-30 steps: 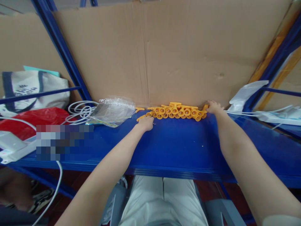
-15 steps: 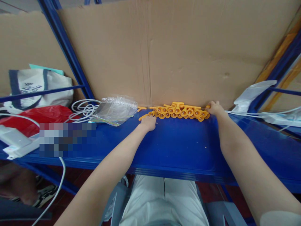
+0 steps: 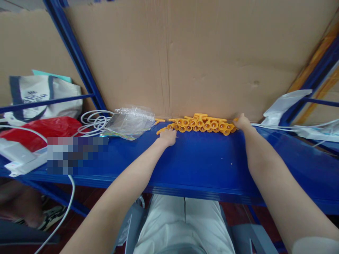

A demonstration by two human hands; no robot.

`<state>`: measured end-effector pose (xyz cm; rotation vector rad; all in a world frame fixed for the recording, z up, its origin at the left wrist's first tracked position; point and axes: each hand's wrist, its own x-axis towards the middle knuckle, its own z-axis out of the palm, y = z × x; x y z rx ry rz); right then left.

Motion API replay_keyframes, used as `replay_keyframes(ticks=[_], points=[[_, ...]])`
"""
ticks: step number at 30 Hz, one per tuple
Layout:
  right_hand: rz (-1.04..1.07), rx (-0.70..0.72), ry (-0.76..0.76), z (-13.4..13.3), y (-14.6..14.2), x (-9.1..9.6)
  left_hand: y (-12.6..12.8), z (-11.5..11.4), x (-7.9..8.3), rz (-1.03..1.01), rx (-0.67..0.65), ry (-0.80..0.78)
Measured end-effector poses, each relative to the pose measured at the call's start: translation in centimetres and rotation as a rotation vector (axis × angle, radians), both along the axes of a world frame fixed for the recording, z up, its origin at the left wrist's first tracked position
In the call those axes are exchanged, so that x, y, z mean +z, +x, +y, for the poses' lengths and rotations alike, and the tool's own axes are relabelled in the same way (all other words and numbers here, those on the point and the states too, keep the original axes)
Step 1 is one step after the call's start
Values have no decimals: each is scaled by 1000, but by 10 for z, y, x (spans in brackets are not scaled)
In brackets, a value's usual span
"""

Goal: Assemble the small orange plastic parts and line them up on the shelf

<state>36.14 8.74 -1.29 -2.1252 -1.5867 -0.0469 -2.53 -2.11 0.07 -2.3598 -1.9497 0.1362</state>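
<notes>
Stacked in rows against the cardboard, several yellow horn-shaped plastic pieces (image 3: 199, 123) with T-shaped ends turn their round open mouths toward me. At the left end of the stack, my left hand (image 3: 167, 137) has its fingers curled over a yellow piece, whose narrow end (image 3: 161, 131) sticks out to the left. My right hand (image 3: 243, 122) is closed about a yellow piece at the right end; only a bit of yellow shows by the fingertips. Another loose yellow piece (image 3: 160, 120) lies behind my left hand, beside a clear plastic bag (image 3: 129, 124).
The blue shelf top (image 3: 201, 162) is backed by a cardboard sheet (image 3: 212, 63). To the left are coiled white cable (image 3: 94, 121), a red bag (image 3: 50, 128), a white power strip (image 3: 19, 158) and a canvas bag (image 3: 53, 95). White plastic wrap (image 3: 284, 104) lies at right.
My right hand has shifted slightly, its fingers more bunched at the stack's right end. My left hand stays nearly in place, and the yellow pieces look almost unchanged.
</notes>
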Motion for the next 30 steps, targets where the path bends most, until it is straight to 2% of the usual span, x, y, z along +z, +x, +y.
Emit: replay_keyframes(ticks=[2,7,13,16,19,24,30], points=[[10,-119,-67,-12,-7,7,0,-1,1,2,0,-4],[-45,-175,-70,-39,-9,21,1,-1,2,20,6,-4],[-124,-106,-151,-66,-4,39,1,1,0,17,-1,12],[-120,-112,-249,-77,-6,43,1,1,0,16,-8,18],[-96,-118,-330,-84,-7,39,2,1,0,15,-5,20],[-4,-169,-266,-82,-5,22,1,0,2,33,-20,7],[51,-254,-262,-65,0,12,1,0,2,26,-17,3]])
